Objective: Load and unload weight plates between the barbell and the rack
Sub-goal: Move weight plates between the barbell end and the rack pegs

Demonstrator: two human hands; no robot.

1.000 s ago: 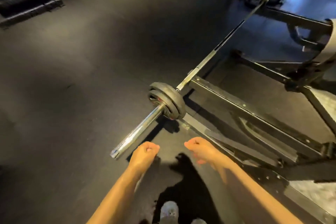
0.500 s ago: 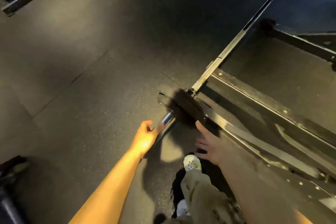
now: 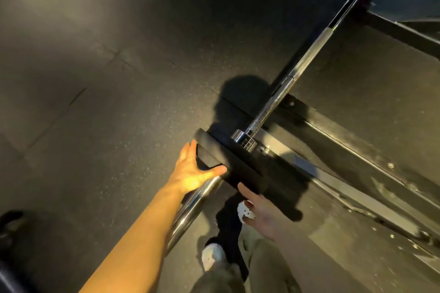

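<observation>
Floor made of dark rubber fills the upper left and the middle of the frame, with thin lines where the mats meet. A long black metal frame lies flat on it and runs from the middle down to the lower right, with small bolts on top. The barbell goes from the upper right down to the lower middle, and it crosses over the near edge of that frame. The weight plates sit on the barbell in the middle of the frame, seen from their thin edge, black and partly in shadow. The shiny bare end of the barbell sticks out below them, and the left arm covers part of it. The left hand is on the left rim of the plates, with fingers up along the edge and the thumb pointing right under it; the fingers are spread, not curled tight. The right hand is open just under the right rim, with one finger touching or almost touching it; I cannot tell which. Two white shoes and baggy trouser legs show at the bottom, close to the frame. Half a second ago the left hand was lower down on the shiny end of the bar, and the right hand hung a bit away from the plates. Now both hands have come up to the plates, and the plates look bigger and closer.
</observation>
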